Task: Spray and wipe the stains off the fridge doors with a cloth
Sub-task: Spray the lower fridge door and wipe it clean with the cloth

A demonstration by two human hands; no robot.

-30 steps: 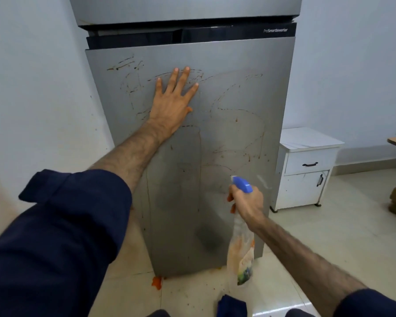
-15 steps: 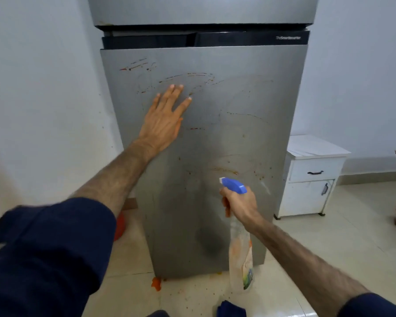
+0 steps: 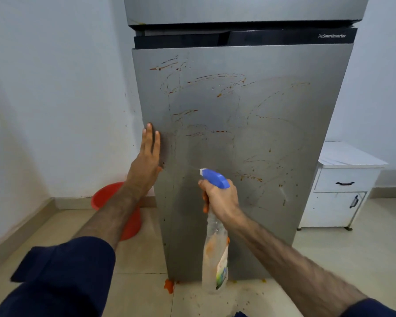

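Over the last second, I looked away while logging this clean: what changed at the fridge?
The left hand slid from the middle of the lower fridge door down and leftward to its left edge, fingers straight. The right hand keeps gripping the spray bottle, nozzle toward the door. The reddish stains remain unwiped.

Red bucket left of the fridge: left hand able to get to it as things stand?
Probably yes. The left hand rests flat on the fridge door edge, holding nothing; the red bucket sits below it, unblocked.
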